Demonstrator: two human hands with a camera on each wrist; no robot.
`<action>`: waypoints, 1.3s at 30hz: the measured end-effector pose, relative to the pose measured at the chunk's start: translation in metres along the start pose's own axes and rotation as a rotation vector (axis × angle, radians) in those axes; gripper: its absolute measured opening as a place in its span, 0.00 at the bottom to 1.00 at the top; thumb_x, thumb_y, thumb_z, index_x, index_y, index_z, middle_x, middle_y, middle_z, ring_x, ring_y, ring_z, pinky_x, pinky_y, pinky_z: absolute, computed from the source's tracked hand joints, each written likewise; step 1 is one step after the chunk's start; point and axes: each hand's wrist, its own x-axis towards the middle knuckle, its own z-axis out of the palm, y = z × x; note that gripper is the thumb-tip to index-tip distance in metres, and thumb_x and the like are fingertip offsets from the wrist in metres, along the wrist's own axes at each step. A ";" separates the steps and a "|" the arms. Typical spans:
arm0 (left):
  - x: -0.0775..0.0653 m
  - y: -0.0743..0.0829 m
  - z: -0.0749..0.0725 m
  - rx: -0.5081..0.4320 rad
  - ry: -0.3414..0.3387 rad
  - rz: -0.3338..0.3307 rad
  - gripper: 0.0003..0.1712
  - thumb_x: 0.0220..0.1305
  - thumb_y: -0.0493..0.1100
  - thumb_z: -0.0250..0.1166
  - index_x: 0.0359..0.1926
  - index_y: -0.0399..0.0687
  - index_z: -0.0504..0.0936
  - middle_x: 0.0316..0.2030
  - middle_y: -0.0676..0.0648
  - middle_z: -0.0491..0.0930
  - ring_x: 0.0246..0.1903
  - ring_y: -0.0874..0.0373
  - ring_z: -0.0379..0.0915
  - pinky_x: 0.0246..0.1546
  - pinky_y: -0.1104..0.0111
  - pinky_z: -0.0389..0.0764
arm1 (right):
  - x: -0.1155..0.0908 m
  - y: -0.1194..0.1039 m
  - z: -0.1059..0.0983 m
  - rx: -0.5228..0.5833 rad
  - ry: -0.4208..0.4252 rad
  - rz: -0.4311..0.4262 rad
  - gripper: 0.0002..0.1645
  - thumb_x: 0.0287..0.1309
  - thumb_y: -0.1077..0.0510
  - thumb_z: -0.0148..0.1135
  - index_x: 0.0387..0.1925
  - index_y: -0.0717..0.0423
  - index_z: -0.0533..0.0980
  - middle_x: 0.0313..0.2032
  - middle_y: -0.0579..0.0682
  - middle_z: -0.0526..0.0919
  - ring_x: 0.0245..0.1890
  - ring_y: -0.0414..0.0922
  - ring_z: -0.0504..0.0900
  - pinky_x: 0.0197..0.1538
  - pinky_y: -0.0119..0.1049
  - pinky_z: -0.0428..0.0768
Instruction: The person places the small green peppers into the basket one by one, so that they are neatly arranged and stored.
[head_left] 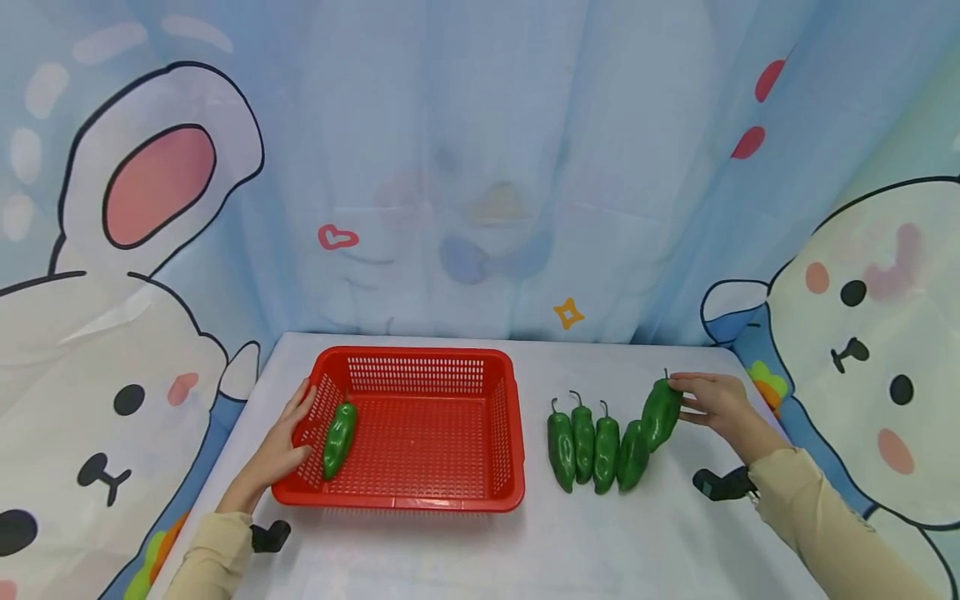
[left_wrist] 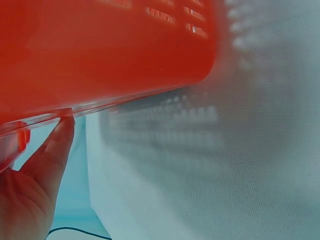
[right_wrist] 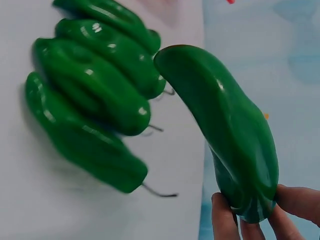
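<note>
A red plastic basket (head_left: 420, 442) stands on the left of the table with one green pepper (head_left: 340, 440) inside, along its left wall. My left hand (head_left: 273, 446) holds its left rim, thumb over the edge; in the left wrist view a fingertip touches the rim from outside. My right hand (head_left: 716, 406) pinches another green pepper (right_wrist: 227, 132) near its stem end, tip hanging down and to the left. This pepper (head_left: 662, 417) appears raised and partly overlaps the rightmost pepper (head_left: 633, 454) of a row of several on the table.
The other peppers in the row, such as the leftmost one (head_left: 560, 450), lie side by side, stems toward the back. A white cloth (head_left: 600, 542) covers the table. Blue curtains (head_left: 487, 167) with cartoon prints hang behind and at both sides.
</note>
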 end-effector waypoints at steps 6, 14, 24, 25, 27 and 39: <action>0.000 0.000 0.001 -0.004 0.002 0.010 0.53 0.42 0.24 0.56 0.74 0.30 0.51 0.76 0.34 0.40 0.71 0.28 0.40 0.49 0.45 0.74 | -0.002 -0.012 0.014 0.003 -0.042 -0.018 0.33 0.67 0.57 0.58 0.68 0.69 0.65 0.41 0.46 0.78 0.60 0.60 0.71 0.51 0.50 0.79; 0.000 0.003 -0.001 -0.019 0.012 0.012 0.53 0.41 0.23 0.59 0.74 0.30 0.53 0.76 0.34 0.42 0.71 0.29 0.41 0.49 0.47 0.75 | -0.004 -0.021 0.048 0.005 -0.091 -0.061 0.34 0.66 0.57 0.59 0.69 0.68 0.64 0.47 0.50 0.78 0.61 0.58 0.72 0.43 0.41 0.83; 0.000 0.004 -0.001 -0.020 -0.004 -0.020 0.53 0.43 0.23 0.57 0.75 0.32 0.51 0.77 0.35 0.39 0.72 0.29 0.39 0.48 0.48 0.75 | -0.014 -0.042 0.113 0.085 -0.187 -0.103 0.30 0.66 0.59 0.59 0.66 0.67 0.68 0.48 0.51 0.79 0.52 0.51 0.79 0.45 0.40 0.82; 0.000 0.004 -0.001 -0.018 -0.005 -0.023 0.53 0.43 0.23 0.57 0.75 0.32 0.51 0.77 0.36 0.39 0.72 0.29 0.38 0.49 0.47 0.74 | -0.015 -0.045 0.122 0.080 -0.194 -0.110 0.29 0.66 0.59 0.59 0.66 0.68 0.69 0.49 0.52 0.79 0.53 0.52 0.79 0.45 0.40 0.82; 0.001 0.004 -0.001 -0.020 -0.007 -0.027 0.53 0.44 0.23 0.57 0.75 0.32 0.50 0.77 0.36 0.39 0.72 0.30 0.38 0.49 0.48 0.74 | -0.014 -0.048 0.137 0.083 -0.216 -0.123 0.29 0.66 0.60 0.59 0.65 0.68 0.69 0.51 0.55 0.79 0.56 0.55 0.78 0.47 0.42 0.82; 0.001 0.004 -0.002 -0.045 0.007 -0.024 0.53 0.42 0.23 0.57 0.75 0.32 0.52 0.77 0.36 0.41 0.73 0.32 0.38 0.52 0.44 0.72 | -0.025 -0.062 0.215 0.082 -0.305 -0.153 0.24 0.65 0.61 0.59 0.60 0.67 0.74 0.56 0.63 0.78 0.52 0.55 0.82 0.45 0.43 0.83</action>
